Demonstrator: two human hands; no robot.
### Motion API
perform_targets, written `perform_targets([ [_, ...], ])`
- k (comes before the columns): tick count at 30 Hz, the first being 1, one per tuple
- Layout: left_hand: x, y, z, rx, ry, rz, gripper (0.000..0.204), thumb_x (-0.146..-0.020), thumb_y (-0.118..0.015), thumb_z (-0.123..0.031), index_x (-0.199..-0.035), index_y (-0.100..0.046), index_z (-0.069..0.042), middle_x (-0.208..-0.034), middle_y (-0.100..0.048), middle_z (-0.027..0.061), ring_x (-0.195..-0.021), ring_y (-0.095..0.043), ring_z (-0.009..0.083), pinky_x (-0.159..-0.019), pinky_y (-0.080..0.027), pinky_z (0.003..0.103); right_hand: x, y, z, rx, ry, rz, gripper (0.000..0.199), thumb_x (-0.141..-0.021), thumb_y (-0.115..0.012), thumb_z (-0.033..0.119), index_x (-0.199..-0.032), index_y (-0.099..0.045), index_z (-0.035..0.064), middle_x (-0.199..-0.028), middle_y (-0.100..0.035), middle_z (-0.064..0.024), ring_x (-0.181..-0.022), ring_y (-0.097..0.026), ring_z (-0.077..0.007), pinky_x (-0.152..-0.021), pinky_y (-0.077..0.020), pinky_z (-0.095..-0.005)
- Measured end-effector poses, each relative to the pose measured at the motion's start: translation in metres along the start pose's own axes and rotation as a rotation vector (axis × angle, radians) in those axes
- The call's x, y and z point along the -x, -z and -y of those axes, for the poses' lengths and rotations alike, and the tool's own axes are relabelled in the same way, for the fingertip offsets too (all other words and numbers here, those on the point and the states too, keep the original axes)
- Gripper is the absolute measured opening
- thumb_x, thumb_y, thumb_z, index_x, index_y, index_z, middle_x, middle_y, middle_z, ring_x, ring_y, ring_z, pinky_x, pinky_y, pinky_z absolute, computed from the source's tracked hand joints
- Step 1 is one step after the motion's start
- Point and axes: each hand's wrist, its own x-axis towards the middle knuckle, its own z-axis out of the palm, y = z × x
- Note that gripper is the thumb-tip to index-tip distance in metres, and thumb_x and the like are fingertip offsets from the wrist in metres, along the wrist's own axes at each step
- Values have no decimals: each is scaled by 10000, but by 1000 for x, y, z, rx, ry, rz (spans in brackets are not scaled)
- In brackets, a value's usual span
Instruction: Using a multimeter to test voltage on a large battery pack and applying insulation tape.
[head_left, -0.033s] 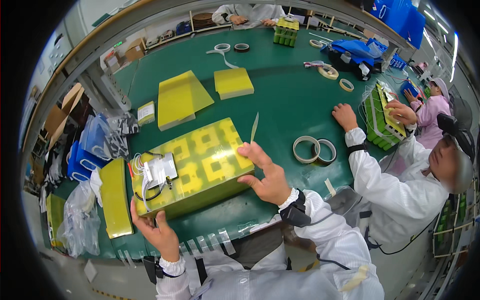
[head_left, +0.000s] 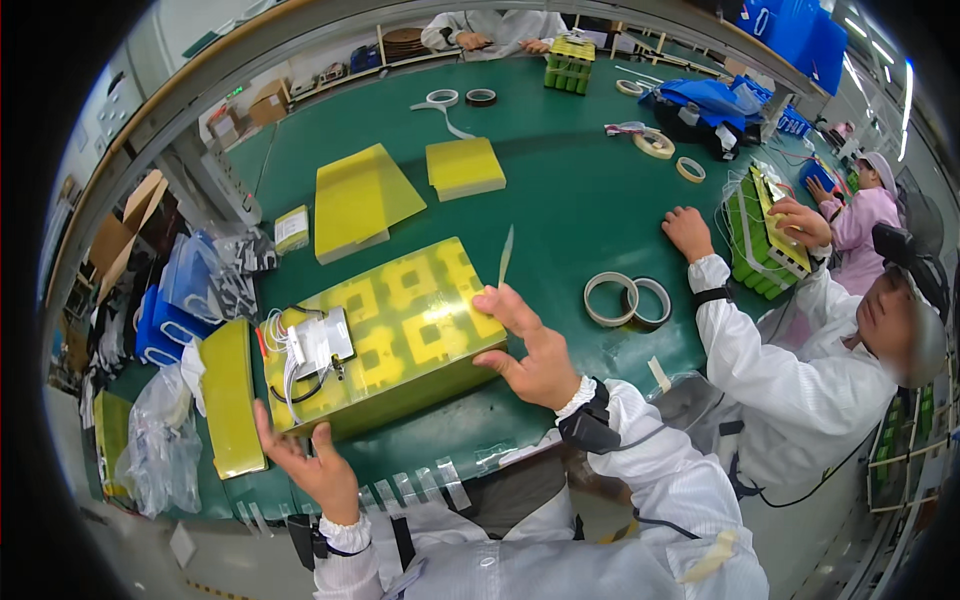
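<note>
A large flat pack [head_left: 400, 330] wrapped in yellow sheet lies on the green table [head_left: 560, 200] in front of me. A small white circuit board [head_left: 318, 345] with white and black wires sits on its left end. My left hand [head_left: 312, 468] is at the pack's near left corner, palm up and fingers spread against the front side. My right hand [head_left: 535, 350] clasps the pack's right end, fingers on the top edge and thumb on the side.
Yellow sheets [head_left: 360, 195] and a yellow pad [head_left: 465, 165] lie beyond the pack, and another yellow sheet [head_left: 230, 395] lies left of it. Two tape rolls [head_left: 625, 300] sit to the right. A co-worker's hands rest on a green cell pack [head_left: 760, 235]. Plastic bags [head_left: 160, 450] pile at the left edge.
</note>
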Motion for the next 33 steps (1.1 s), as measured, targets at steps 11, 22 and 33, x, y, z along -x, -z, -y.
perform_targets([
  [11, -16, 12, -37, -1054, -717, 301, 642, -800, -543, 124, -1318, -675, -232, -1504, -519, 131, -1421, -410, 386, -1168, -245, 534, -1, -2, -3, -80, 7, -26, 886, -841, -803, 147, -1565, -297, 74, -1389, -620, -91, -1292, -587, -293, -1076, -472, -382],
  [22, -15, -4, -19, -857, -719, 261, 581, -794, -491, 165, -1294, -615, -104, -1494, -503, 164, -1433, -355, 448, -1173, -253, 554, 0, -4, -5, -103, 12, -26, 867, -841, -805, 167, -1550, -317, 63, -1392, -619, -89, -1299, -582, -302, -1074, -475, -381],
  [33, -13, -13, -9, -701, -629, 204, 314, -954, -656, -134, -1267, -629, -147, -1452, -510, 137, -1408, -308, 415, -1164, -200, 521, 1, -8, -8, -105, 53, -56, 860, -837, -815, 121, -1527, -310, 16, -1391, -613, -162, -1346, -547, -330, -1114, -440, -404],
])
